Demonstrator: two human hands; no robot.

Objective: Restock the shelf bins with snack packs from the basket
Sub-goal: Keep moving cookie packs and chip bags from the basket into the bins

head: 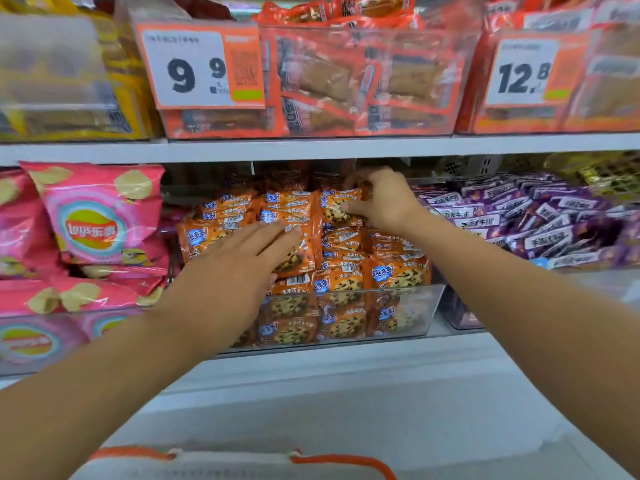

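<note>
Your left hand [225, 271] lies flat, fingers straight, on the orange packs [304, 244] heaped in the clear bin [408, 306]. Your right hand [381, 199] pinches one pack [337, 209] at the rear. Basket [242, 462] sits below.

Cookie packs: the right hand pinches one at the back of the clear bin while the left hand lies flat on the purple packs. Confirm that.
Not quite. The head view shows the left hand flat on the orange cookie packs, not the purple packs. The right hand does pinch one at the back of the clear bin.
</note>
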